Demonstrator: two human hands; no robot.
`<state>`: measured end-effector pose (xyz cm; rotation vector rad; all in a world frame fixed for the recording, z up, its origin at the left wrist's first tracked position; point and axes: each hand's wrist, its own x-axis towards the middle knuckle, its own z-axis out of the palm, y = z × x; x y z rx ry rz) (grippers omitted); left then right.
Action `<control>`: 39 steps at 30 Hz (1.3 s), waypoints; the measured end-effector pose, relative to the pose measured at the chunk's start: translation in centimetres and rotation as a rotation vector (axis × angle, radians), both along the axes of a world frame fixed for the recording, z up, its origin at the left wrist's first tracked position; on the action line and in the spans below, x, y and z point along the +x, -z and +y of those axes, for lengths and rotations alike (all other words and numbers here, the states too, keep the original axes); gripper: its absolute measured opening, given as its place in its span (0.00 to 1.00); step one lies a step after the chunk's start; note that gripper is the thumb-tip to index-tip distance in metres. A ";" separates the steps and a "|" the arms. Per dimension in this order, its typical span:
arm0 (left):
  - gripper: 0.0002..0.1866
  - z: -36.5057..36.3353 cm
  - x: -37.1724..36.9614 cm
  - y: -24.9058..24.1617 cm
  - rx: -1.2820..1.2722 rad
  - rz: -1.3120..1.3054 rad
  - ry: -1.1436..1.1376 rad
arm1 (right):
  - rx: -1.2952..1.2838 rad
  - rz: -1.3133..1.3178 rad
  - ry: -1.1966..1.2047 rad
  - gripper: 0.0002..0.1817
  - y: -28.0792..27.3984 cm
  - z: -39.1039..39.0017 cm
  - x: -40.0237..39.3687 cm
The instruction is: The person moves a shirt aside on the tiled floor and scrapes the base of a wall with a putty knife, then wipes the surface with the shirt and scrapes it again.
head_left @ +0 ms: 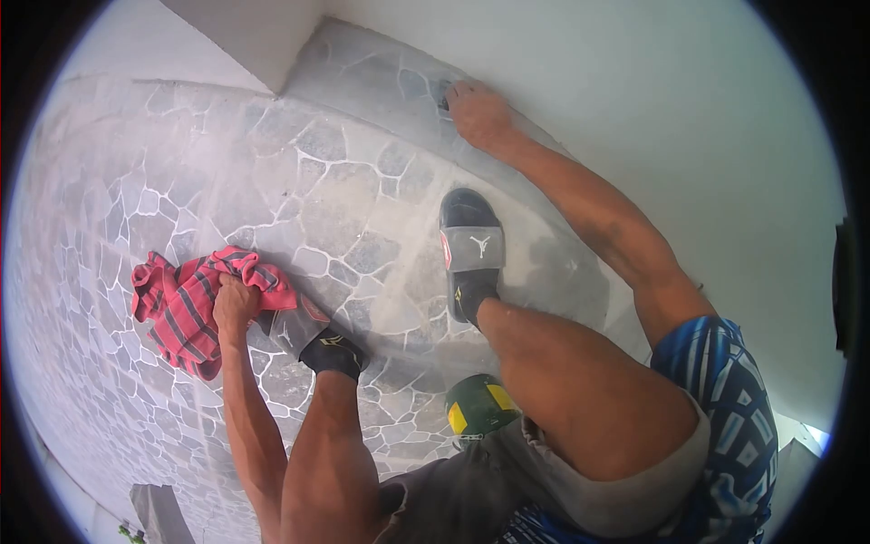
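Note:
My left hand (237,301) is closed on a red cloth with dark stripes (188,313), which lies bunched on the stone-patterned floor beside my left foot. Up at the raised ledge along the wall, my right hand (478,111) has its fingers bent around a small dark object (445,94). Most of that object is hidden by the fingers, and its kind cannot be made out. It rests against the grey stone-patterned surface of the ledge (362,77).
My feet wear grey-and-black slides, the right one (473,245) just below the ledge. A green container with yellow patches (480,405) stands between my legs. A white wall (689,118) rises on the right, and a wall corner (263,41) juts in at the top.

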<state>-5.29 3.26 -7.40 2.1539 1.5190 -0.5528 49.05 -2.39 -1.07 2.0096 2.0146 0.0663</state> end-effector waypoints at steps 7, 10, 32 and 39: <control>0.31 -0.1 -0.3 0.4 0.000 0.029 -0.005 | 0.015 0.019 0.001 0.10 0.3 2.5 -1.2; 0.31 -0.1 1.3 -1.4 0.010 0.033 -0.051 | 0.047 0.034 0.040 0.10 0.4 3.7 -0.5; 0.32 -0.5 3.0 -3.5 -0.010 0.042 -0.207 | 0.049 0.126 0.003 0.12 0.5 3.7 -2.7; 0.27 -0.8 4.5 -4.9 0.008 0.080 -0.262 | 0.035 0.269 -0.001 0.19 0.2 1.2 -3.8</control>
